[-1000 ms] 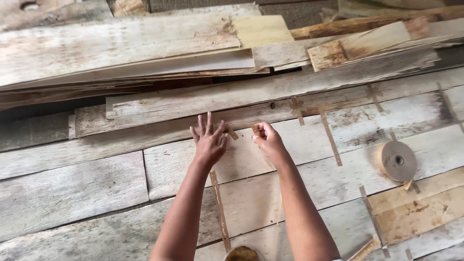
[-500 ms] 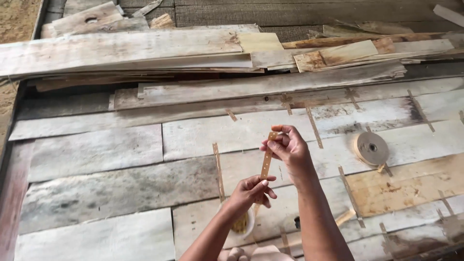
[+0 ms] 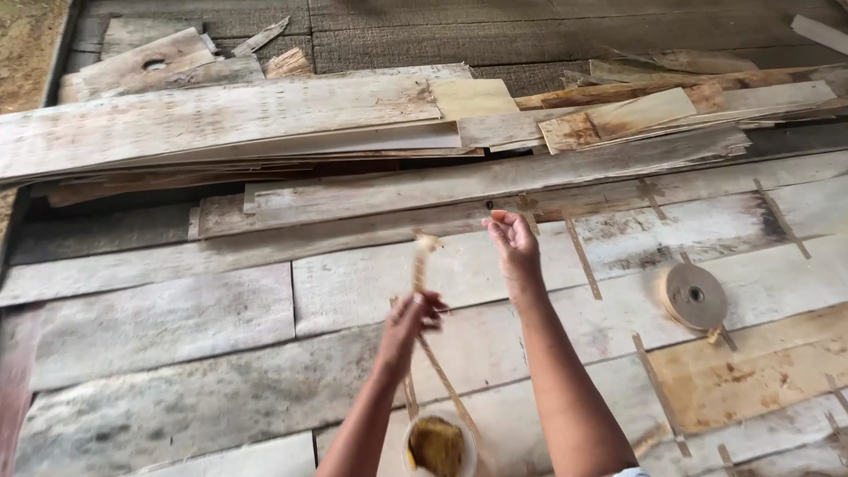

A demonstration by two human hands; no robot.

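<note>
Weathered grey veneer sheets (image 3: 159, 327) underlie the left hand (image 3: 415, 311), pinching an upright thin brown paper strip (image 3: 420, 265); right hand (image 3: 512, 243), spread, waits just beside.

Left hand (image 3: 413, 316) pinched closed — right hand (image 3: 515, 245) raised, fingers loose.

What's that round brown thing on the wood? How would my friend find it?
Start at the pale wooden sheets covering the floor, then look past the right hand to the right. There lies a roll of brown tape, the only round, flat disc with a centre hole among long straight strips.
</note>
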